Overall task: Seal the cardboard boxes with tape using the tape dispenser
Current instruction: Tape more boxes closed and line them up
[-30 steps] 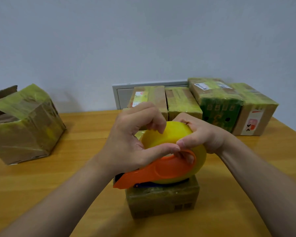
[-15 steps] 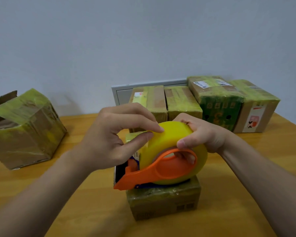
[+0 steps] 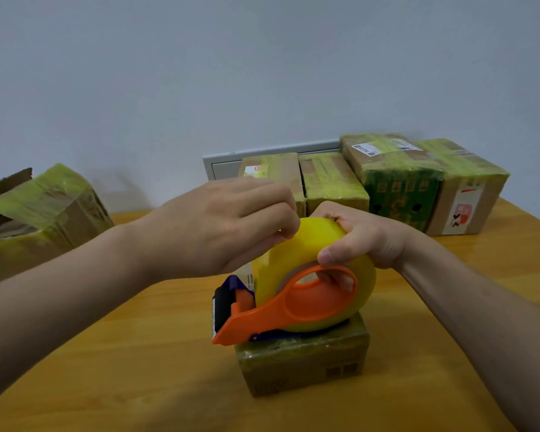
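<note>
Reaching in from the lower left of the head view, the left hand (image 3: 219, 226) arches over the tape roll (image 3: 312, 241), its fingers curled and its fingertips pinching at the roll's top left edge; whether they hold a loose end of tape cannot be told. The right hand (image 3: 365, 238) comes in from the right and grips the tape dispenser (image 3: 281, 316), thumb pressed on the near rim and fingers hooked through the orange loop of the handle. The dispenser sits on top of a small box (image 3: 303, 366) wrapped in tape, its cutter end sticking out past the box's left edge. That box rests on the wooden table (image 3: 138, 353), near the front. Behind the hands, a row of boxes (image 3: 399, 179) covered in yellowish tape lines the wall, partly hiding a grey panel (image 3: 228, 162). At the far left stands a bigger box (image 3: 44, 213), tilted, with one flap up.
</note>
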Available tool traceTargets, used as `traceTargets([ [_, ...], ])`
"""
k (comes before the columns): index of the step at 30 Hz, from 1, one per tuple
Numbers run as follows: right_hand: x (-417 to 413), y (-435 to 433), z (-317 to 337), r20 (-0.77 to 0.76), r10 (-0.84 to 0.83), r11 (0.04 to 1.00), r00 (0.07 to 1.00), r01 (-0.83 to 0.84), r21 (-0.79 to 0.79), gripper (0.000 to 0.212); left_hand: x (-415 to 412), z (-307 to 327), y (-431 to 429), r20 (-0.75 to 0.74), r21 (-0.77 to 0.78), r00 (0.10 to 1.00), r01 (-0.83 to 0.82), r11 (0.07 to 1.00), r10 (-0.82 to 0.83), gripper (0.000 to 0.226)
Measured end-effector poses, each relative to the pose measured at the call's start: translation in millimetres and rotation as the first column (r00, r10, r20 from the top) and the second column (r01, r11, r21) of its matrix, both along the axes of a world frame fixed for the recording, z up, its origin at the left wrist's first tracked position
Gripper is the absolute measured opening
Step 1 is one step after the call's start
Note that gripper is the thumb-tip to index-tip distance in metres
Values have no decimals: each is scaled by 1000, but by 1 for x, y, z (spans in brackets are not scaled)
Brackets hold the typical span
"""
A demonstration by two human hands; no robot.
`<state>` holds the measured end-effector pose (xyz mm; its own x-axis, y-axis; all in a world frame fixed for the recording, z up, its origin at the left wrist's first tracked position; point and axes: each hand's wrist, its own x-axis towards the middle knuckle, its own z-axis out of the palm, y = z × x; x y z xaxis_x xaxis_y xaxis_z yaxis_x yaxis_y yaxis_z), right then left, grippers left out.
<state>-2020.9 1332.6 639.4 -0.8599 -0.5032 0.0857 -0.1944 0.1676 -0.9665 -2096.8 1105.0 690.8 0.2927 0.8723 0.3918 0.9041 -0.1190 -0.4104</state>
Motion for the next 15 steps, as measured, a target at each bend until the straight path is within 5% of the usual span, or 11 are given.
traceTargets([
  [5,-4,2,-1,-17,-6,1000,1000,6,16,44,1,-13,-4,62,-62,997,-40,997,44,5],
  [10,0,3,-3,14,33,997,999,-32,-69,15,-1,-23,-22,328,10,943,-61,998,54,16],
  [15,-6,3,-3,-39,-8,999,999,9,34,54,1,-18,-23,315,62,949,-32,998,10,31],
])
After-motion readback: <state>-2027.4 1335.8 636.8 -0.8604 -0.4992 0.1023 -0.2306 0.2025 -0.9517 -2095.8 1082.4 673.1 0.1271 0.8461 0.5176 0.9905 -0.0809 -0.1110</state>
